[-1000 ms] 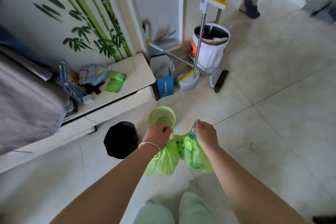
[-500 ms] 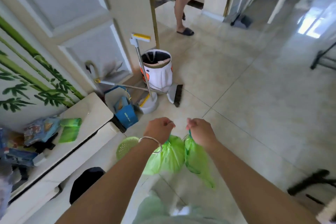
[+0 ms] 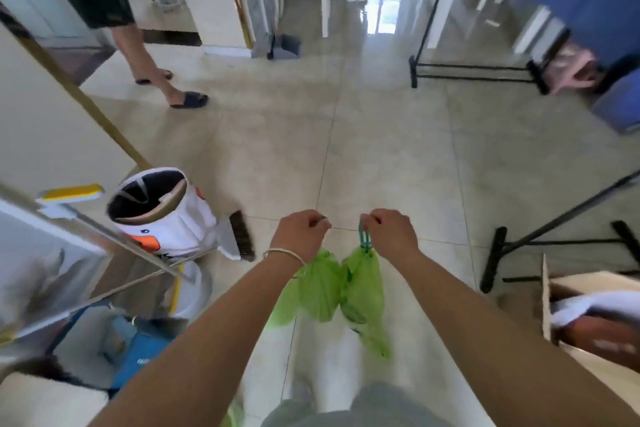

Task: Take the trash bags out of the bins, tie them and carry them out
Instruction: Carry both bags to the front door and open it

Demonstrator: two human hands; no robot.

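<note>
Two small green trash bags hang in front of me above the tiled floor. My left hand (image 3: 300,236), with a thin bracelet on the wrist, is closed on the top of the left green bag (image 3: 317,288). My right hand (image 3: 389,234) grips the teal drawstring loop of the right green bag (image 3: 362,291). The two bags touch each other side by side. Both hang clear of the floor.
A white bin with a black liner (image 3: 162,211) stands at the left beside a dustpan brush (image 3: 239,236) and a mop handle (image 3: 104,229). Another person's legs in slippers (image 3: 173,87) are ahead left. Black rack feet (image 3: 498,256) and a cardboard box (image 3: 588,315) lie right.
The view has swung from the cabinet and green basket toward the open hallway. Both hands still hold the green bags, now carried further forward past the white bin.
</note>
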